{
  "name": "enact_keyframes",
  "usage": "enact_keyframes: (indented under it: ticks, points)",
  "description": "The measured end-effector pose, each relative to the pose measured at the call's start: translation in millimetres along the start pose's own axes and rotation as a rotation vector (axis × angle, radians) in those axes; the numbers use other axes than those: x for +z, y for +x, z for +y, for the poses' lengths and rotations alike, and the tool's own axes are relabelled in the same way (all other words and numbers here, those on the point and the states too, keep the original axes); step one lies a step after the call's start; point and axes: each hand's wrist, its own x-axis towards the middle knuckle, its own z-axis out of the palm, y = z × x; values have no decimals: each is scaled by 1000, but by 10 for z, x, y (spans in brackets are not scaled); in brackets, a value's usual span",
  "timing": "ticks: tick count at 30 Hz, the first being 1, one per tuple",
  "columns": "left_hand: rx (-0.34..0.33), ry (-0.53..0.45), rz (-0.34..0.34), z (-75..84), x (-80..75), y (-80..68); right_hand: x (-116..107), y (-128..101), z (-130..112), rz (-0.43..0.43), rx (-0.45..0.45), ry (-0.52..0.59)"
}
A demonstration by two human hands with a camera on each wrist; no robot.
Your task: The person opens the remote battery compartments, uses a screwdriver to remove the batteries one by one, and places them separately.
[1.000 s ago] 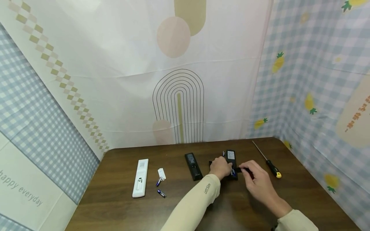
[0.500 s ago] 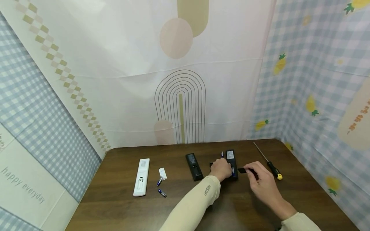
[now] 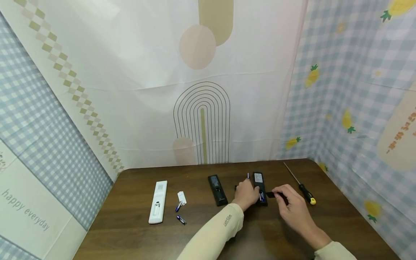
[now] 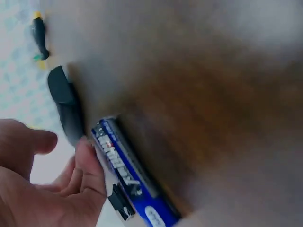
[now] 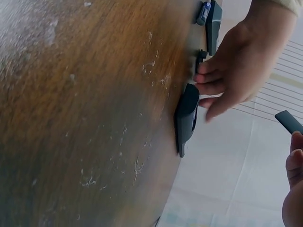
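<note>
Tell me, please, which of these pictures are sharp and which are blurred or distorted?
Head view: evenly lit and sharp, though wide-angle bending curves the table edges and backdrop. Left wrist view: very close and mostly blurred; only the blue battery by the left hand reads fairly clearly. Right wrist view: rotated, table grain soft nearby, the black remote sharper, bright backdrop washed out.

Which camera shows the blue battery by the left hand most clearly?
The left wrist view: the blue battery fills the frame beside the left hand, its label showing though blurred. The head view shows only a blue speck in the black remote. The right wrist view shows none clearly.
</note>
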Motion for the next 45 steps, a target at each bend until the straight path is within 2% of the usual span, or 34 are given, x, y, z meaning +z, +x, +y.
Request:
enact_keyframes:
  ticks: [2, 6, 10, 14, 18, 23, 26, 30, 34, 38, 45]
  points:
    - [22, -87, 6, -39, -84, -69, 8, -3, 8, 3, -4, 3]
    - [-8, -270, -37, -67, -375, -265, -1, -5, 28, -1, -3, 1]
    - [-10, -351, -64, -175, -596, -438, -26, -11, 69, 4, 16, -36]
    - [19, -367, -114, -332, -886, -684, -37, -48, 114, 13, 56, -78]
    - [25, -383, -143, -586, -1205, -963, -54, -101, 143, -15, 116, -121]
    - [8, -398, -107, -930, -1561, -1266, -104, -143, 188, -72, 168, -159]
    - [-17, -411, -70, -1076, -1708, -1392, -134, -149, 218, -111, 176, -181]
    - [-54, -438, -41, -1185, -1793, -1488, -160, -134, 256, -158, 170, -206]
    - [-77, -489, -53, -1228, -1787, -1533, -150, -104, 306, -222, 181, -229]
    - [-83, -526, -70, -1248, -1760, -1555, -97, -55, 384, -333, 209, -271]
    - [-80, -537, -87, -1244, -1757, -1600, -24, -19, 566, -568, 185, -370]
